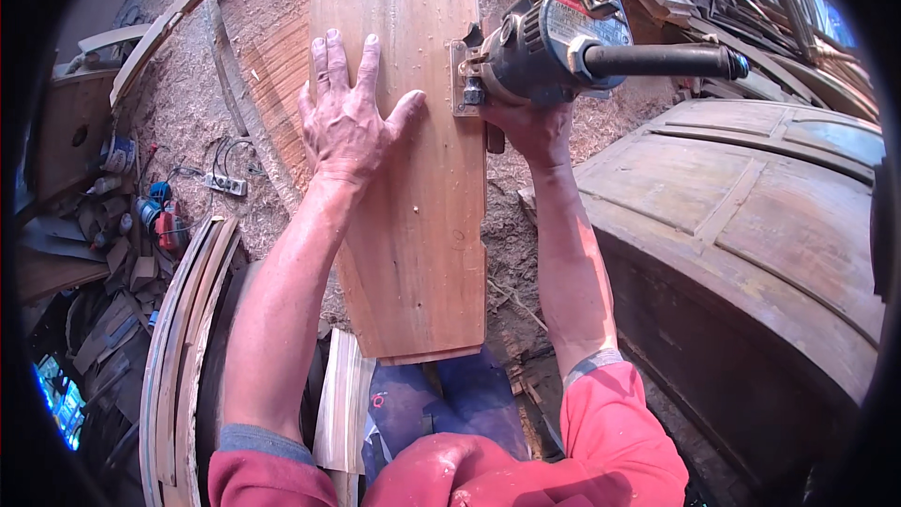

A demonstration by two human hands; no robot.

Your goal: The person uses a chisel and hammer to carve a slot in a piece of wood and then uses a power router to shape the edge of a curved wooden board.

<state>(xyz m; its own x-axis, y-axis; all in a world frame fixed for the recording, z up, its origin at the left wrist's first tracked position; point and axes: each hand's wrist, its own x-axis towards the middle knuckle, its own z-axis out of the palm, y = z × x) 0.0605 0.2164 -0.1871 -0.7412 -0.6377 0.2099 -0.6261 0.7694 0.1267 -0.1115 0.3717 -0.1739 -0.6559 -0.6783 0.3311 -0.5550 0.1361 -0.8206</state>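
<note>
Left hand (349, 130) flat, fingers spread on board (418, 235), gripping nothing; right hand (542, 128) holds power tool (535, 52), fingers mostly hidden behind its body; board's far end out of frame

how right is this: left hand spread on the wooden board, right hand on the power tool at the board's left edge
Wrong side: the head view shows the power tool at the right edge of the wooden board, not its left. The rest stands.

Bright light falls on the sawdust-strewn floor (183, 122) beside panelled wooden furniture (685, 178).
</note>
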